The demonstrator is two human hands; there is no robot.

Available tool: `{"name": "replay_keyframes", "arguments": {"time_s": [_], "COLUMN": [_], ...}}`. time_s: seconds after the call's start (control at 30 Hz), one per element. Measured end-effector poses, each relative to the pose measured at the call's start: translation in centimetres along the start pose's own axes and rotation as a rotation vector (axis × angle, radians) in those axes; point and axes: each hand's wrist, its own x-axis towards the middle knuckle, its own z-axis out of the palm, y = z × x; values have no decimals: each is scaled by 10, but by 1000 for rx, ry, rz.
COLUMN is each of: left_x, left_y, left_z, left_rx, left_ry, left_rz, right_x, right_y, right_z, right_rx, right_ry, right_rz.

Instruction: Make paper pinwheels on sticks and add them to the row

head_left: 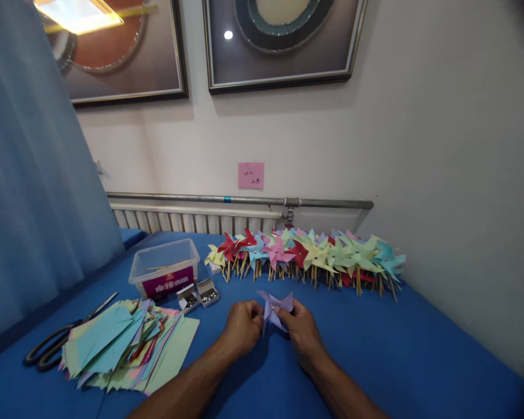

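Observation:
A purple paper pinwheel [271, 314] is held up between my hands above the blue table [358, 343]. On its left edge my left hand [244, 326] is closed, fingers curled in a pinch. My right hand [303, 331] grips the other side, its thumb lying near the pinwheel's centre. I cannot tell whether a stick is fixed behind it. Two small open boxes of metal pins [198, 295] sit a little to the left of my left hand.
Finished pinwheels [314, 256] on sticks lie in a long row at the back. At left are a clear plastic tub [163, 256] with a few sticks, a pile of cut coloured paper [113, 343] and black-handled scissors [65, 337]. A radiator [192, 221] runs along the wall.

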Motion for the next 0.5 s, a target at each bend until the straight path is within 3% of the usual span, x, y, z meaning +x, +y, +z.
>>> {"name": "replay_keyframes", "arguments": {"time_s": [0.23, 0.5], "left_x": [2, 7], "left_y": [-2, -7], "left_z": [-1, -11], "left_rx": [-17, -16], "left_ry": [-31, -105], "left_rz": [9, -30], "right_x": [0, 15], "right_y": [-4, -2], "right_z": [2, -10], "right_rx": [4, 150], "right_ry": [-11, 93], "right_rz": [6, 33]}}
